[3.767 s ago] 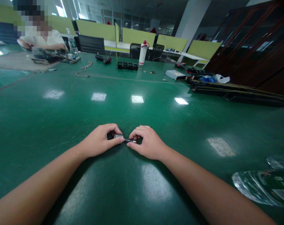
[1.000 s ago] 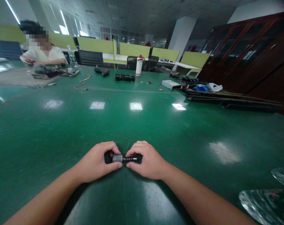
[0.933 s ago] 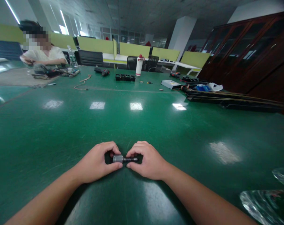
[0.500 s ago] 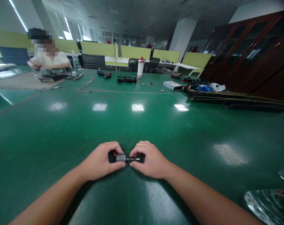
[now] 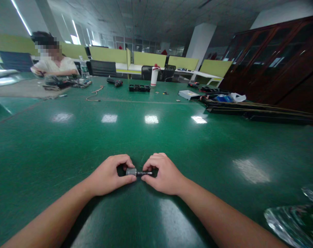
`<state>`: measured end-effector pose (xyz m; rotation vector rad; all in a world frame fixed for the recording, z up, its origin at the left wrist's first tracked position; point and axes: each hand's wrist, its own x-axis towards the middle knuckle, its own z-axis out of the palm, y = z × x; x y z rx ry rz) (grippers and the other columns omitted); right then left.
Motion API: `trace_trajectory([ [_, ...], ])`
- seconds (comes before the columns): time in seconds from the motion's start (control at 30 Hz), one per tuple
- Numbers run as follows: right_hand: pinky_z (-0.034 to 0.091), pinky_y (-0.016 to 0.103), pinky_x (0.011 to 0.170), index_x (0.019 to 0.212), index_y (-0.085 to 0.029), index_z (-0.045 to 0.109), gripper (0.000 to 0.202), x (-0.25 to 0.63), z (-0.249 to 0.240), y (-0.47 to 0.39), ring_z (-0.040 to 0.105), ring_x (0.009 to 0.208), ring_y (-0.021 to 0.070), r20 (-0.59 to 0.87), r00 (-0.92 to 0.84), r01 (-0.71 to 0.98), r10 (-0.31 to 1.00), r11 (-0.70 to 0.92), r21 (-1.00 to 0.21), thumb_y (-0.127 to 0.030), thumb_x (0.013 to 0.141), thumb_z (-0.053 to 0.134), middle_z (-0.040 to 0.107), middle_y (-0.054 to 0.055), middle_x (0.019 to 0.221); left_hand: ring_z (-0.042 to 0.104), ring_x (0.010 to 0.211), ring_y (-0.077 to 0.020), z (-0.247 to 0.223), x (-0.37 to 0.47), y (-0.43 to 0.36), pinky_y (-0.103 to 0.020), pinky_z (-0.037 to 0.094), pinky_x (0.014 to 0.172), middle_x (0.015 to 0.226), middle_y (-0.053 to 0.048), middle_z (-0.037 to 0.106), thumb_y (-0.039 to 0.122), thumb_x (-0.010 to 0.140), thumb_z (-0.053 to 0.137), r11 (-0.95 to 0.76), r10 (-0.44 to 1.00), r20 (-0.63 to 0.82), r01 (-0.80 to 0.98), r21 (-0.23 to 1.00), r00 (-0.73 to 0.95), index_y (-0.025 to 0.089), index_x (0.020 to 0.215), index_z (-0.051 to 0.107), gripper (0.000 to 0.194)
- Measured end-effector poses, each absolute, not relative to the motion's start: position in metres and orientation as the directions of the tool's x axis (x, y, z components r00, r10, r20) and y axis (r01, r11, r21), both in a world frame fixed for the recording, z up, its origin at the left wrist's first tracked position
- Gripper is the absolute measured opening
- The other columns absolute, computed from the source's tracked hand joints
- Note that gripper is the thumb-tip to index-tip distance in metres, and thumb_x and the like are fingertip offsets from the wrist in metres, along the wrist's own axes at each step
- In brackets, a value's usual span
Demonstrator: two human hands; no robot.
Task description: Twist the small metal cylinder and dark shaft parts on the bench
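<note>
A small metal solenoid valve (image 5: pixel 131 172) lies level between my hands, low over the green tabletop or resting on it; I cannot tell which. Its wide grey cylinder is on the left, and a thin dark ringed stem with a bright tip points right. My left hand (image 5: pixel 112 175) pinches the cylinder between thumb and fingers. On the stem, the thumb and fingertips of my right hand (image 5: pixel 163 174) are closed, the bright tip showing inside the curl of the hand.
Clear plastic packaging (image 5: pixel 288 220) lies at lower right. Long dark strips (image 5: pixel 260 108) and a silver box (image 5: pixel 189 94) are at back right. A white bottle (image 5: pixel 154 76), black part (image 5: pixel 139 88) and power drill (image 5: pixel 115 82) stand farther back. Another person (image 5: pixel 55 65) sits at far left.
The camera view has shifted slightly. Both hands and the valve appear a little higher and farther left in the picture, with the same grip.
</note>
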<state>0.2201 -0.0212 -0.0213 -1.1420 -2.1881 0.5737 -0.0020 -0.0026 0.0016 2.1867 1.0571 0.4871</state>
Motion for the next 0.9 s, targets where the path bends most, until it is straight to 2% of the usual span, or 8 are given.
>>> trace_trajectory([
  [0.3, 0.036, 0.031, 0.077, 0.071, -0.019, 0.065, 0.011, 0.229, -0.021, -0.016, 0.056, 0.071, 0.0134, 0.294, -0.423, 0.616, 0.857, 0.510, -0.601, -0.017, 0.067, 0.075, 0.062, -0.004, 0.069, 0.058, 0.077, -0.0166, 0.002, -0.003, -0.002, -0.027, 0.043, 0.071, 0.081, 0.000, 0.064, 0.032, 0.079, 0.068, -0.458, 0.809, 0.065, 0.556, 0.693, 0.584, 0.017, 0.082, 0.062, 0.016],
  [0.5, 0.036, 0.025, 0.059, 0.070, -0.018, 0.065, 0.006, 0.238, -0.025, -0.007, 0.051, 0.061, 0.0122, 0.274, -0.190, 0.623, 0.943, 0.331, -0.709, -0.017, 0.070, 0.070, 0.058, -0.002, 0.064, 0.059, 0.076, -0.0170, -0.003, -0.003, 0.000, -0.028, 0.044, 0.070, 0.082, 0.000, 0.065, 0.031, 0.079, 0.069, -0.421, 0.864, 0.103, 0.594, 0.685, 0.493, 0.018, 0.083, 0.062, 0.016],
  [0.73, 0.038, 0.029, 0.069, 0.070, -0.020, 0.068, 0.010, 0.235, -0.025, -0.009, 0.055, 0.067, 0.0137, 0.288, -0.302, 0.647, 0.909, 0.417, -0.638, -0.017, 0.066, 0.076, 0.062, -0.002, 0.066, 0.059, 0.078, -0.0172, -0.004, -0.005, 0.001, -0.028, 0.044, 0.071, 0.084, 0.000, 0.065, 0.032, 0.079, 0.069, -0.428, 0.859, 0.104, 0.593, 0.682, 0.501, 0.018, 0.084, 0.062, 0.016],
  [0.9, 0.038, 0.032, 0.076, 0.076, -0.022, 0.072, 0.010, 0.232, -0.024, -0.009, 0.058, 0.071, 0.0138, 0.274, -0.341, 0.644, 0.899, 0.436, -0.629, -0.020, 0.069, 0.079, 0.066, -0.003, 0.070, 0.060, 0.079, -0.0176, -0.004, -0.005, 0.001, -0.028, 0.045, 0.072, 0.086, 0.000, 0.066, 0.034, 0.079, 0.069, -0.439, 0.850, 0.095, 0.596, 0.673, 0.519, 0.019, 0.088, 0.064, 0.018],
])
